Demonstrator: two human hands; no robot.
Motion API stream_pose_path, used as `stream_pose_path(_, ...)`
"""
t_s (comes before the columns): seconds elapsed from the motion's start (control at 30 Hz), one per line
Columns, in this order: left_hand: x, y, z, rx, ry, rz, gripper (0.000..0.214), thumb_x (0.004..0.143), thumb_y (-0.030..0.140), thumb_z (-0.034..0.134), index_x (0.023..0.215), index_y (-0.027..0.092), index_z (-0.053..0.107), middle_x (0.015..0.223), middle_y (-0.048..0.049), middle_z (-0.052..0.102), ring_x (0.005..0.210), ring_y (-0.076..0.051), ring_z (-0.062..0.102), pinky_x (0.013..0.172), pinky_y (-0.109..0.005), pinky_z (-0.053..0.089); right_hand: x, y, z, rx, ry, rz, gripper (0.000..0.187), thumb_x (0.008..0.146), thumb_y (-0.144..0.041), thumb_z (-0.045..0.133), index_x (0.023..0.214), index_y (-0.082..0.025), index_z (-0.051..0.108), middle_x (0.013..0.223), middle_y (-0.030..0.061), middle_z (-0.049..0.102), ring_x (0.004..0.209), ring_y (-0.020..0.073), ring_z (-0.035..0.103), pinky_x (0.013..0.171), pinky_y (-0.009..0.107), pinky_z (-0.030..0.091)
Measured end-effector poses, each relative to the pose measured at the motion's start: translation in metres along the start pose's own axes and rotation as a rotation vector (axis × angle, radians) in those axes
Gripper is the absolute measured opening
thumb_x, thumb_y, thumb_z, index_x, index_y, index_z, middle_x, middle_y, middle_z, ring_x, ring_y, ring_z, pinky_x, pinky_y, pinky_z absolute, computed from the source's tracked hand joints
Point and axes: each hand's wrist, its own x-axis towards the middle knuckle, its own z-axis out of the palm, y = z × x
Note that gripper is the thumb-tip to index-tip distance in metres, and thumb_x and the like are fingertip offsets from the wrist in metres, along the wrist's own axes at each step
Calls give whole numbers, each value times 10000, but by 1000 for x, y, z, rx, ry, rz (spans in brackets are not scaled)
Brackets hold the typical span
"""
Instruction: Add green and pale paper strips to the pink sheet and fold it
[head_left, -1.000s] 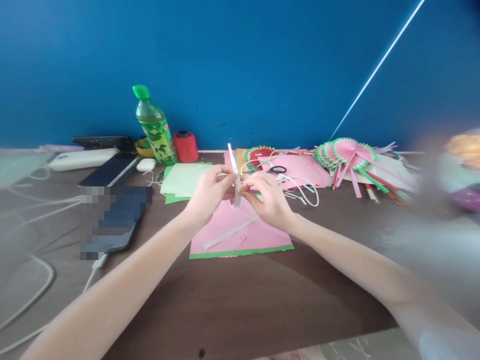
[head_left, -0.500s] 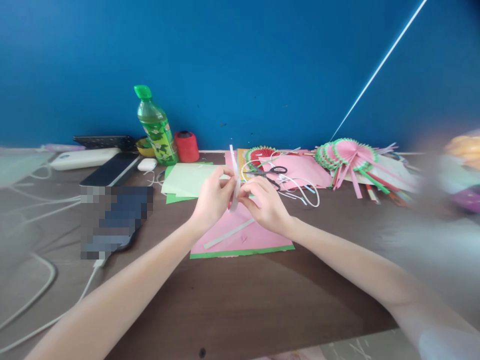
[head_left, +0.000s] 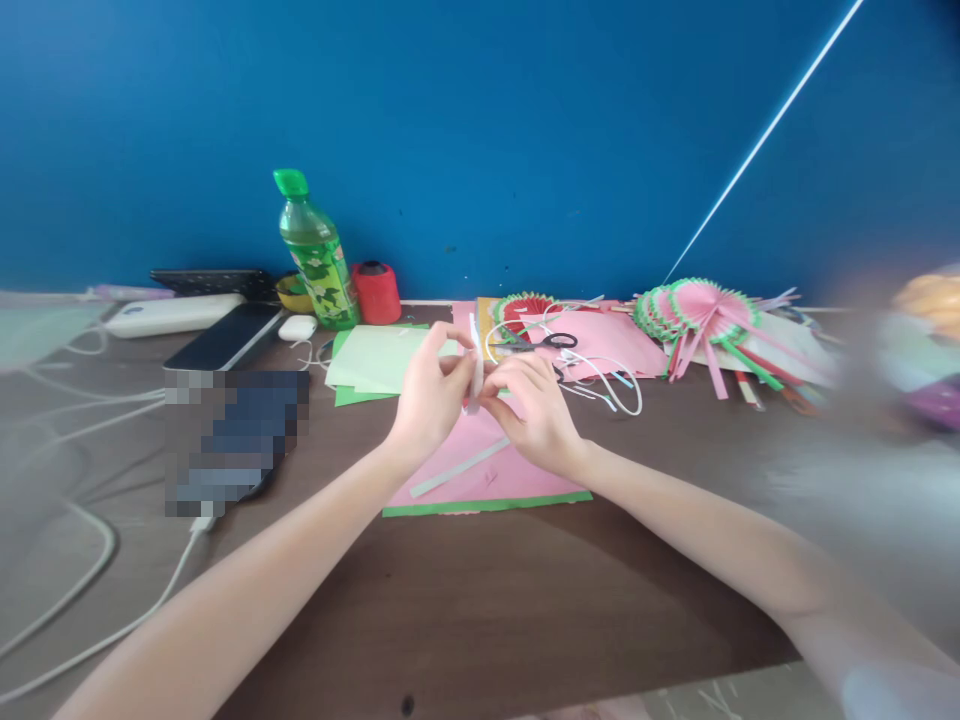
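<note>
Both hands (head_left: 430, 398) (head_left: 534, 410), fingertips pinched together, hold a white strip (head_left: 478, 372) upright between them.

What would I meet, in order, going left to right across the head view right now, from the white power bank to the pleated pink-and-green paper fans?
White power bank, green-capped drink bottle, red spool, left hand, white paper strip, right hand, pleated pink-and-green paper fans.

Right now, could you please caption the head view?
Left hand pinches a pale strip beside right hand, above pink paper.
</note>
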Motion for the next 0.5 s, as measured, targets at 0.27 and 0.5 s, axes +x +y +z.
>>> stream_pose_path(0.27, -1, 3, 1, -10, 15, -63, 121, 768, 205, 502, 860, 157, 565, 474, 29, 502, 637, -155, 614, 618, -260, 508, -3, -1, 2, -47, 6, -17, 103, 870, -177, 496, 768, -175, 481, 780, 25, 559, 860, 173, 466, 745, 323, 319)
stream_pose_path(0.5, 3, 6, 0, -121, 79, -124, 158, 765, 213, 539, 893, 127, 570, 687, -59, 648, 717, -185, 645, 631, -294, 534, -5, -5, 5, -39, -16, -43, 150, 891, -197, 473, 744, -172, 469, 781, 20, 569, 818, 158, 458, 722, 307, 311)
